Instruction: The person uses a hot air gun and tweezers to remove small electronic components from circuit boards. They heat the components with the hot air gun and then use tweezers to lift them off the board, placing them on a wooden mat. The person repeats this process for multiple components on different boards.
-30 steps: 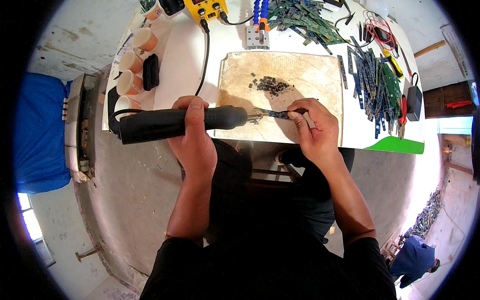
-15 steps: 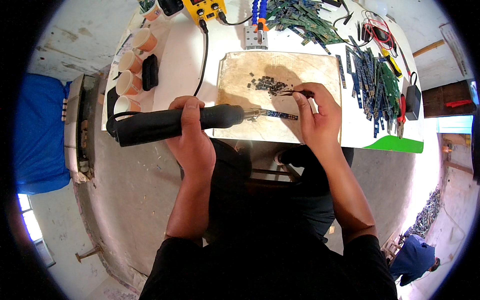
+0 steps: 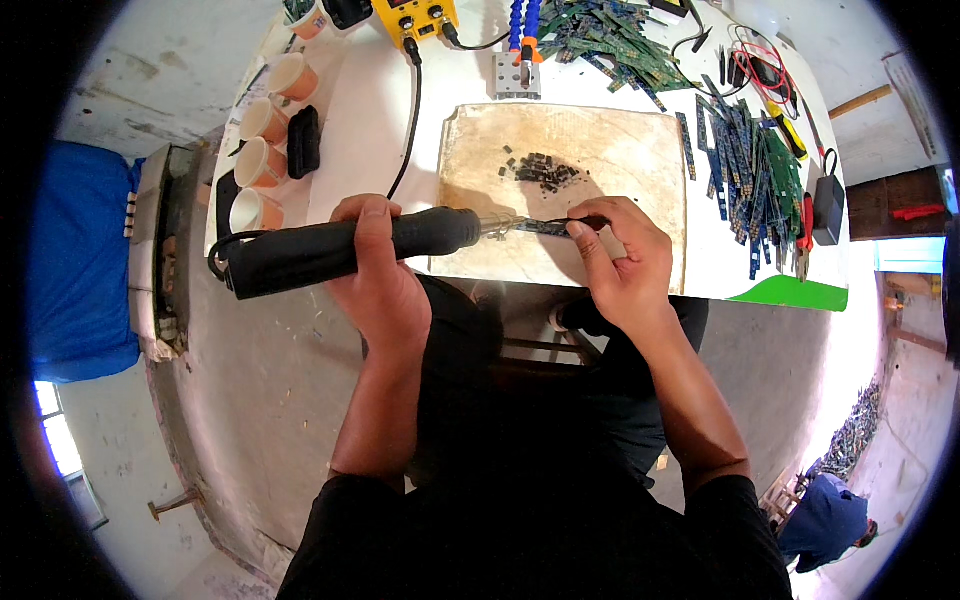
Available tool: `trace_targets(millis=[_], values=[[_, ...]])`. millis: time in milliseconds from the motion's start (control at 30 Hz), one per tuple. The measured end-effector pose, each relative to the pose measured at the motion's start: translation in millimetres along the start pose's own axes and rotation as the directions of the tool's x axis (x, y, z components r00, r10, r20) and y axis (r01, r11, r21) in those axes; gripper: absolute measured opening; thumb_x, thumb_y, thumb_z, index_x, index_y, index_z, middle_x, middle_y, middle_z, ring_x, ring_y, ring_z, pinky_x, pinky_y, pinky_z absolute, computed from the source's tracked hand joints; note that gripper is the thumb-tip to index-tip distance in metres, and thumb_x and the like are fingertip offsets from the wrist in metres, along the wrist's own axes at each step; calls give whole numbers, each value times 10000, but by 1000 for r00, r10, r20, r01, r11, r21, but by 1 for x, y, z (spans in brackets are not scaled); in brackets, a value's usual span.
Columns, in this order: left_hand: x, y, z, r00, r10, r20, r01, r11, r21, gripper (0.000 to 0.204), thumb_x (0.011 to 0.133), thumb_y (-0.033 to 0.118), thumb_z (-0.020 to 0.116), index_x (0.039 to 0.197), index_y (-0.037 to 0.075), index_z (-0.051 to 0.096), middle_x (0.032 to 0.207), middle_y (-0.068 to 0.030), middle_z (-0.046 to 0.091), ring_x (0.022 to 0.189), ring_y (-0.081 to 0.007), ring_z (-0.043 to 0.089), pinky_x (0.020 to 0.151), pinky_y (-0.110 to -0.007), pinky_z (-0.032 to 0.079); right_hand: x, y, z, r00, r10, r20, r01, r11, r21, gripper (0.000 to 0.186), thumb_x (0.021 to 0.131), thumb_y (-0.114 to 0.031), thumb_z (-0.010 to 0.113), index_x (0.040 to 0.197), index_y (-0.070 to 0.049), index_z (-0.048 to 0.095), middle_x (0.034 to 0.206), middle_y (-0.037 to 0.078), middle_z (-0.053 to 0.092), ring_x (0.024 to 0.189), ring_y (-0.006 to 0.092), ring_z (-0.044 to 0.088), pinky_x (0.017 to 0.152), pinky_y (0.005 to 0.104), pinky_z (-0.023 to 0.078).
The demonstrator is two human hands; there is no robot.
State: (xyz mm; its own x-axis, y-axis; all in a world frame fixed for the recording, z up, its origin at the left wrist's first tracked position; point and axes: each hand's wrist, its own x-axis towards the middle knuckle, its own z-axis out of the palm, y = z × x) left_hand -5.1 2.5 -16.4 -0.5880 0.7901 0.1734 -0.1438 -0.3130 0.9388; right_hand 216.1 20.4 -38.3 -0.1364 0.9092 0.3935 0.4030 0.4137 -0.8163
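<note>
Over the near edge of the white table [image 3: 380,130], both hands meet at a worn beige mat [image 3: 640,170].

Left hand: the left hand [image 3: 375,275] is wrapped fully around the thick black handle of a hot-air tool [image 3: 340,248], thumb laid along the top.
Hot-air tool: it lies nearly level, its metal nozzle pointing right toward the other hand; a black cable [image 3: 405,130] runs from it up to a yellow station [image 3: 418,15] at the far edge.
Right hand: the right hand [image 3: 625,265] is pinched narrow around dark tweezers [image 3: 560,226], whose tips hold a small dark strip just at the nozzle's mouth.
Held strip: it sits over the mat's near half, too small to tell more.
Mat: a cluster of small black chips [image 3: 540,170] lies near its middle, apart from the tweezers.
Left side of table: four paper cups [image 3: 265,120] stand in a row, with a black case [image 3: 303,140] beside them.
Right side of table: green circuit-board strips [image 3: 760,170] lie heaped, with red wires [image 3: 760,60] and a black adapter [image 3: 828,205] close by.
Far edge: a metal block [image 3: 516,75] carrying blue flexible arms stands just beyond the mat.
</note>
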Motion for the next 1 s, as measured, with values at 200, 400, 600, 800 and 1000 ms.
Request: trace_targets(millis=[200,400,600,800,1000], values=[[-1,0,0,1000,-26,-10,26,1000,7,120,944,143,602,932,26,575,905,-71,561,910,-161,534,926,-308,420,-3,3,1,1000,17,16,-17,1000,16,102,865,5,688,967,-5,688,896,157,678,805,307,672,713,333,520],[-2,2,1,1000,-24,10,24,1000,8,124,945,147,599,926,27,573,900,-69,555,904,-158,526,921,-300,414,-5,6,2,999,35,7,-35,999,6,98,877,10,681,974,-8,682,879,152,672,774,292,661,691,326,514],[-2,1,0,1000,-16,-2,16,1000,6,119,946,135,612,938,18,588,900,-57,589,882,-137,551,904,-289,429,-6,7,2,1000,8,3,-8,1000,15,97,872,23,679,964,-4,679,881,154,675,762,291,660,683,322,516],[-4,4,3,998,-58,10,58,997,55,106,913,133,615,913,30,593,925,-51,571,908,-150,539,899,-290,422,-7,8,2,1000,2,2,-2,1000,9,105,870,28,683,971,0,680,890,157,678,773,290,666,693,320,521],[-3,3,1,999,-48,22,46,996,73,104,912,130,613,916,28,598,923,-47,568,907,-148,544,902,-295,423,-6,7,0,1000,15,12,-15,1000,18,97,877,30,681,970,2,679,892,155,675,768,273,665,686,314,517]])
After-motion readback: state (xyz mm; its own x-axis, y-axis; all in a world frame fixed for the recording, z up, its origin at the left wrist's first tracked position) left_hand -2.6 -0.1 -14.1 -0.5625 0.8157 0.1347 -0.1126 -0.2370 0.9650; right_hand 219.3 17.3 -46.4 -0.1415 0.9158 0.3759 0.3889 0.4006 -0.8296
